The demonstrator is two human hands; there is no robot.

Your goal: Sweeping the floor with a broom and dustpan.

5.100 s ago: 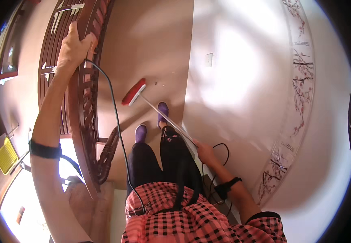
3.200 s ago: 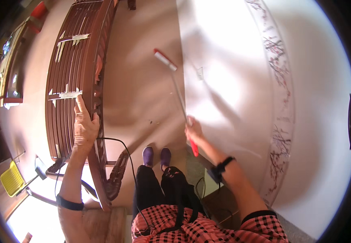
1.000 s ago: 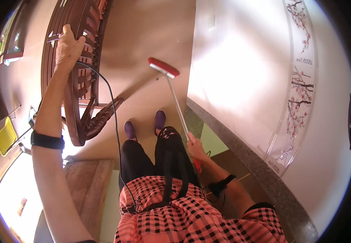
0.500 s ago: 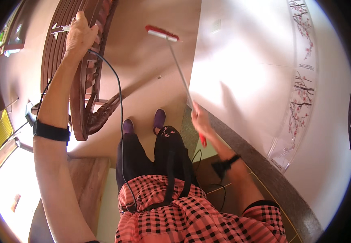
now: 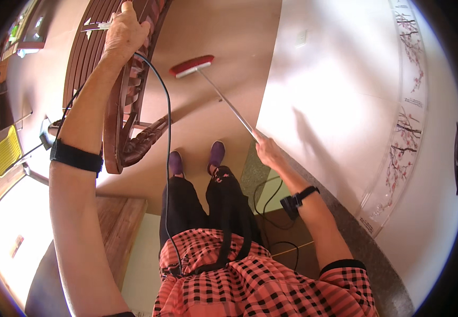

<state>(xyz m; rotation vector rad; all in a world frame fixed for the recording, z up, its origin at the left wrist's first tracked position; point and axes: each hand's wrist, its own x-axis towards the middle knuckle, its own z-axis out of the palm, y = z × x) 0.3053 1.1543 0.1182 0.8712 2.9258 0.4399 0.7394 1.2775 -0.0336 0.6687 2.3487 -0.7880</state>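
Though I can't judge left grip (image 5: pixel 125 36), clenched right grip (image 5: pixel 268 150) swung broom (image 5: pixel 192 66) nearer bench (image 5: pixel 113 124).

Coral-and-black checked shirt (image 5: pixel 208 298), right sleeve (image 5: pixel 344 266) with black cuff. Black straps (image 5: pixel 245 245) at waist. Black trousers (image 5: pixel 184 206), pink print right knee. Purple slip-on shoes (image 5: pixel 217 154), pale rims. Hands (image 5: pixel 124 35) bare. Black forearm bands (image 5: pixel 75 157), right with black box (image 5: pixel 291 205). Thin dark cables (image 5: pixel 168 132).
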